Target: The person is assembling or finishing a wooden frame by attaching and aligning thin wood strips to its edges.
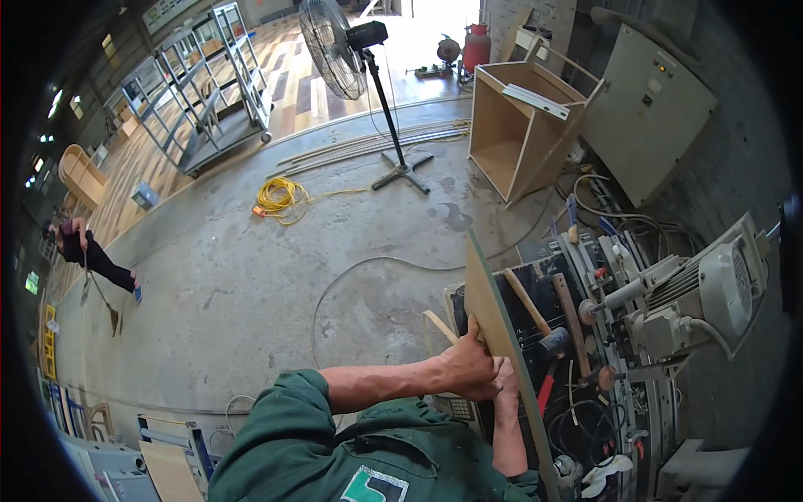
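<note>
A tan wooden board (489, 303) with a greenish edge stands on its side in front of me, running back toward my body. My left hand (468, 361) is closed against the board's left face, its thumb pointing up along the wood. What its curled fingers hold is hidden. Just beyond that hand a thin pale strip (438, 325) sticks out in a curve; whether I grip it cannot be seen. Close beside the left hand, my right hand (505, 378) is against the same face, its fingers mostly hidden.
Right of the board, a dark bench holds a mallet (552, 341), a hammer (572, 322), a red-handled tool (545, 391) and cables. A motor (711, 289) stands beyond. Ahead are a wooden cabinet (510, 142), a fan (368, 50) and a yellow cord (280, 195). A person (88, 251) sweeps far left.
</note>
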`<state>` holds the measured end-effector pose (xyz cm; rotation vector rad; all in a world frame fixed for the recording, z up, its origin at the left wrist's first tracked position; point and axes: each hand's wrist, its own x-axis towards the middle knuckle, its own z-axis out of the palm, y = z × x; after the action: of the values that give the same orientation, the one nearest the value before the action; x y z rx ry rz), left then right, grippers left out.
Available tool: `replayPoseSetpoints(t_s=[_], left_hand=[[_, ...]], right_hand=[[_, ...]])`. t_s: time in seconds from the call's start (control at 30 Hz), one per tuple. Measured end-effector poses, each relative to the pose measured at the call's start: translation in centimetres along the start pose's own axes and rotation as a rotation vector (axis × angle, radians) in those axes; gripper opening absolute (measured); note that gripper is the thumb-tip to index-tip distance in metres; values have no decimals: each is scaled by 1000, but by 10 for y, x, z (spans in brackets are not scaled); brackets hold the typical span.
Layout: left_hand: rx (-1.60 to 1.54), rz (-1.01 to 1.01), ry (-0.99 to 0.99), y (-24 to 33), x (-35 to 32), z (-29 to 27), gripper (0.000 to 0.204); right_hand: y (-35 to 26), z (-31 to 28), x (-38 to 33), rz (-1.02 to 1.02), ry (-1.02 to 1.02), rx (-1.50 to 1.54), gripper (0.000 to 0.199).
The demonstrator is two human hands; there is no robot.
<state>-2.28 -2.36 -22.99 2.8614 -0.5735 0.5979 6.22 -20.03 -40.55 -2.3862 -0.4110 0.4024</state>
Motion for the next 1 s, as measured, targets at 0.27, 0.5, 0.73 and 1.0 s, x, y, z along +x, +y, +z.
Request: replayPoseSetpoints(t_s=[0.27,0.5,0.73,1.0], left_hand=[[27,40,-107,-1,3,2,27],[-286,0,59,1,6,-4,36],[-197,-20,17,2,29,-13,45],[-73,41,-9,3,48,-25,37]], right_hand=[[-20,-31,-60,81,58,98,25],[14,-74,-191,261,182,-76,35],[-94,-202,-337,450,142,830,50],[-57,-213,-402,-463,855,1379,89]])
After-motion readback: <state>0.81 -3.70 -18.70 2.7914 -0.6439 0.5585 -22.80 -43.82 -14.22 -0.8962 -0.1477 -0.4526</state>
